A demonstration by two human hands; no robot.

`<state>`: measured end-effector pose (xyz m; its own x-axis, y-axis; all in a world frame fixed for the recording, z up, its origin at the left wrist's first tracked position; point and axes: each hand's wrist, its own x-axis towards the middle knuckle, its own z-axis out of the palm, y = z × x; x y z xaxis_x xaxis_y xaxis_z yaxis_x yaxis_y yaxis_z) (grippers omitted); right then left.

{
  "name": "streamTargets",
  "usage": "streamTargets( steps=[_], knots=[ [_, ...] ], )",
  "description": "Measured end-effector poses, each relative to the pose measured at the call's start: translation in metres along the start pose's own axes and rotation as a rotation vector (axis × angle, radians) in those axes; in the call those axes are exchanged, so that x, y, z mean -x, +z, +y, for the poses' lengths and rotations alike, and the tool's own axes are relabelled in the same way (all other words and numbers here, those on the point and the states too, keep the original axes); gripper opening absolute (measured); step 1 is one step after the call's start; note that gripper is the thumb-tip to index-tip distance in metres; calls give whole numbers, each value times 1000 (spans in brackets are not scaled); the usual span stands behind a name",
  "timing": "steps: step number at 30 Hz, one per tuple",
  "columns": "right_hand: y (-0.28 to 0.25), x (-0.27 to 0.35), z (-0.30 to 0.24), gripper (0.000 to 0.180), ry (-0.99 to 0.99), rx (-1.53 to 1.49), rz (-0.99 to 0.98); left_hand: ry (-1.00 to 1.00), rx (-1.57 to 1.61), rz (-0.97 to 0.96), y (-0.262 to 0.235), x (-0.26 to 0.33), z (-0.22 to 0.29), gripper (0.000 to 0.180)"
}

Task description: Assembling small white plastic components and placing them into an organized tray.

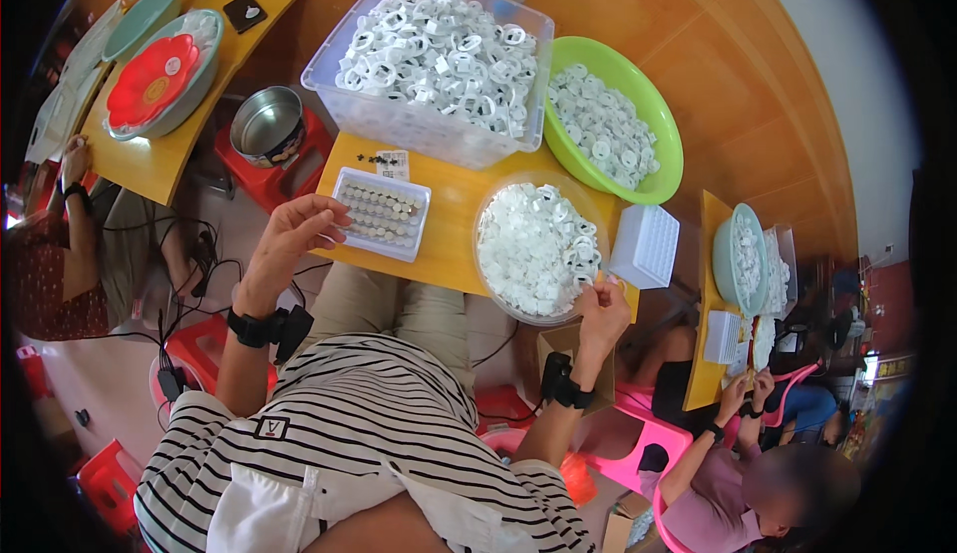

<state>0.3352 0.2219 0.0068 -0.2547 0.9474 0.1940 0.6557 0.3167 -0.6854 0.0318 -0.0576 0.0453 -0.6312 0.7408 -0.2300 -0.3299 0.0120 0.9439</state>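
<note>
My left hand [302, 226] hovers at the left edge of a white tray [420, 222] holding rows of small round pale pieces [377, 201]. Its thumb and forefinger are pinched together; whatever they hold is too small to make out. At the right rim of a round clear tub [480, 254], my right hand [604, 312] has its fingertips closed. What lies between them is hidden. White plastic pieces [528, 244] fill this tub, some of them ring-shaped. Small black pieces [377, 159] lie behind the tray, beside a printed label [396, 165].
A large clear bin [419, 125] heaped with white ring-shaped parts stands at the back. To its right are a green basin [670, 144] of white parts and a white gridded box [638, 254]. Co-workers sit at the left and lower right. A metal pot [267, 125] rests on a red stool.
</note>
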Motion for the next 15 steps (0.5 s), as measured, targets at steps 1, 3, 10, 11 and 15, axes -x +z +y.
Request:
streamTargets(
  steps=[1,3,10,11,15],
  knots=[
    [0,1,-3,10,-25,-81,2,2,-1,-9,1,1,-1,18],
    [0,5,-16,9,-61,-173,-7,14,-5,0,5,2,-3,18],
    [34,51,-110,10,80,-634,-617,-83,-40,-325,36,2,-11,28],
    [43,58,-120,11,73,-667,-699,-133,-30,-393,40,2,-13,32],
    [67,70,-146,10,-27,-654,-819,-112,21,-421,43,6,-20,34]
  ],
)
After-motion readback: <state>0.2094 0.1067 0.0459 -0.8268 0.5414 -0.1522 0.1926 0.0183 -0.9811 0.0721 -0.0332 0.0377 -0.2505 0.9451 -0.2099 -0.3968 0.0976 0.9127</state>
